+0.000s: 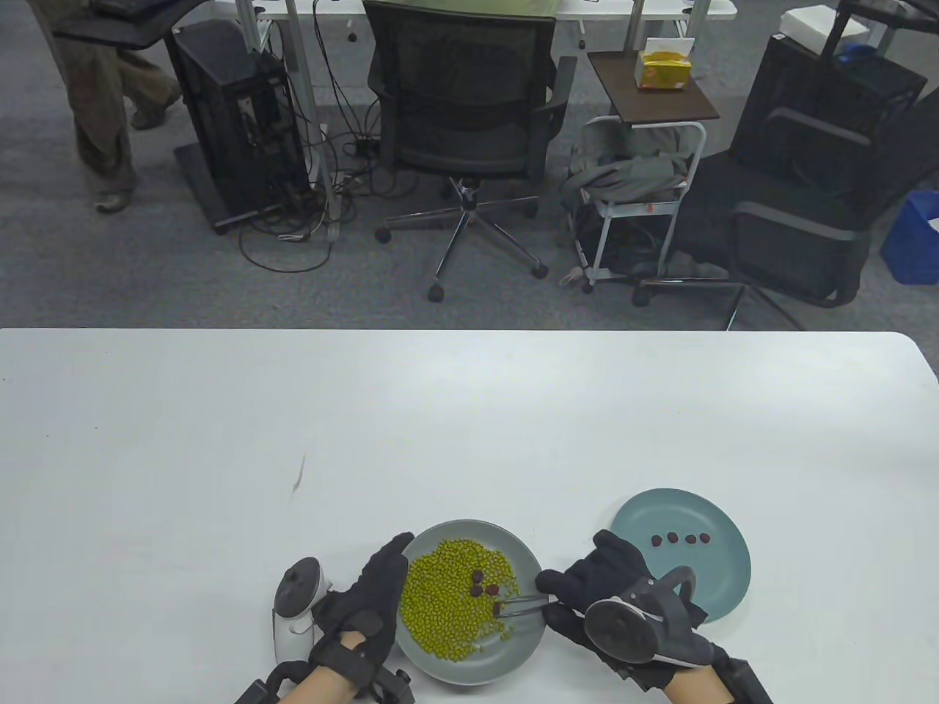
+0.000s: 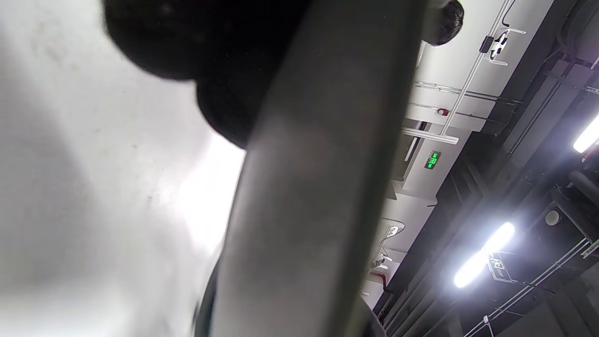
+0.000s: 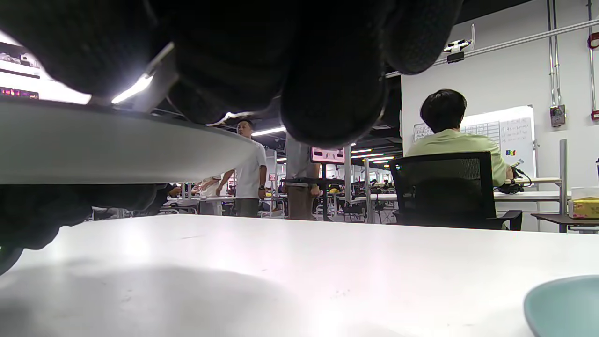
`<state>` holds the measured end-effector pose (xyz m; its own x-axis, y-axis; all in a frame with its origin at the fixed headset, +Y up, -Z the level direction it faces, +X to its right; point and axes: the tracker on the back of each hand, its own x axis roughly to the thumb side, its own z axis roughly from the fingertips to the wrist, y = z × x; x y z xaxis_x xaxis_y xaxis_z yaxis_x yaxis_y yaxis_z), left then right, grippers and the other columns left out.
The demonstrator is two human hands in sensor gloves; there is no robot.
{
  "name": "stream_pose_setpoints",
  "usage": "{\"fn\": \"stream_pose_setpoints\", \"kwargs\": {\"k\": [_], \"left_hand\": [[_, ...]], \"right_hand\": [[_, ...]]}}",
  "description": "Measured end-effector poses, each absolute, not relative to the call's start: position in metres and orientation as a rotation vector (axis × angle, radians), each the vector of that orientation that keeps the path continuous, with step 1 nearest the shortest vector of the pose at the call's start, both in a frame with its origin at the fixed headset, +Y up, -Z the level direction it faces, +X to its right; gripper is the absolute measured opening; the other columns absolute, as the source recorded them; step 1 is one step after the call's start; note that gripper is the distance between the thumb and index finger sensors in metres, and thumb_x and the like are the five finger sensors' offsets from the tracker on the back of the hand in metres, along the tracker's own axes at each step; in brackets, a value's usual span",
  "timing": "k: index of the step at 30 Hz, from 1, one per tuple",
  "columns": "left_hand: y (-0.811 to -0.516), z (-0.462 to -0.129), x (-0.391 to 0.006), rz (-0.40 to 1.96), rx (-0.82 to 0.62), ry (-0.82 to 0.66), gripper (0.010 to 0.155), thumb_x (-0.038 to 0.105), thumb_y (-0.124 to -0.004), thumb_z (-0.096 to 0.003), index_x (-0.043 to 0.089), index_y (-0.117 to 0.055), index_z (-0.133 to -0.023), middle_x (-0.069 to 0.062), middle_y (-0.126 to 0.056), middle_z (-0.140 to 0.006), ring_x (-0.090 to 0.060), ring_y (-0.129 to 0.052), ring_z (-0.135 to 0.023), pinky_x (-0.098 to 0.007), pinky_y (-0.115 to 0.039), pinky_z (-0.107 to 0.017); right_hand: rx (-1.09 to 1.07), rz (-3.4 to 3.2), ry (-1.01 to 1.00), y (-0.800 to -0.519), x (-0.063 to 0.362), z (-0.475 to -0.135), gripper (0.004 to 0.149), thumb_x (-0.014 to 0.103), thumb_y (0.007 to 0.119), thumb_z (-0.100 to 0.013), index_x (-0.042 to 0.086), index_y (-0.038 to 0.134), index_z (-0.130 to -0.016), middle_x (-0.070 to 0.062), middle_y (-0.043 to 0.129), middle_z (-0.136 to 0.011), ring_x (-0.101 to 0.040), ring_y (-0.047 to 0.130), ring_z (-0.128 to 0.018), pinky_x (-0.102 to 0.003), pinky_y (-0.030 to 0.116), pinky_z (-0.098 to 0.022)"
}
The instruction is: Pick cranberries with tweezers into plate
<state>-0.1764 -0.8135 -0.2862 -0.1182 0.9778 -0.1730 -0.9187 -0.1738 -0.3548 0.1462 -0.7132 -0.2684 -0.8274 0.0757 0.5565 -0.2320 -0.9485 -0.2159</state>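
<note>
A grey plate (image 1: pixel 513 653) near the table's front edge holds a heap of green peas (image 1: pixel 447 601) and three dark red cranberries (image 1: pixel 484 584). My right hand (image 1: pixel 587 587) holds metal tweezers (image 1: pixel 524 604) whose tips reach into the peas just below the cranberries. My left hand (image 1: pixel 370 594) rests on the grey plate's left rim. A teal plate (image 1: pixel 722 579) to the right holds several cranberries (image 1: pixel 680 540) in a row. In the left wrist view the grey plate's rim (image 2: pixel 309 187) fills the middle. In the right wrist view the grey rim (image 3: pixel 117 150) and the teal plate's edge (image 3: pixel 561 304) show.
The white table (image 1: pixel 469 425) stretches far behind the plates. A small dark mark (image 1: pixel 299 477) lies on it to the left. Office chairs, a computer tower and a side table stand beyond the far edge.
</note>
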Motion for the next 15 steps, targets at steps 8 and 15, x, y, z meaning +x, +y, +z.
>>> {"fn": "stream_pose_setpoints", "kwargs": {"k": [8, 15], "left_hand": [[-0.8138, -0.2862, -0.1762, 1.697, -0.425, -0.179, 0.061, 0.05, -0.059, -0.0526, 0.023, -0.04, -0.104, -0.006, -0.07, -0.093, -0.026, -0.102, -0.045, -0.034, -0.089, -0.027], [-0.8128, -0.2863, -0.1761, 1.705, -0.426, -0.178, 0.061, 0.05, -0.059, -0.0527, 0.023, -0.04, -0.104, -0.006, -0.07, -0.093, -0.026, -0.103, -0.045, -0.034, -0.089, -0.027]], "right_hand": [[0.855, 2.81, -0.414, -0.7136, 0.1446, -0.2678, 0.048, 0.058, 0.078, -0.03, 0.037, 0.085, -0.072, 0.019, 0.089, -0.048, -0.009, 0.092, -0.054, -0.047, 0.055, -0.073], [0.801, 2.765, -0.465, -0.705, 0.1541, -0.2704, 0.048, 0.058, 0.079, -0.03, 0.037, 0.086, -0.072, 0.019, 0.089, -0.047, -0.009, 0.092, -0.053, -0.046, 0.056, -0.073]]}}
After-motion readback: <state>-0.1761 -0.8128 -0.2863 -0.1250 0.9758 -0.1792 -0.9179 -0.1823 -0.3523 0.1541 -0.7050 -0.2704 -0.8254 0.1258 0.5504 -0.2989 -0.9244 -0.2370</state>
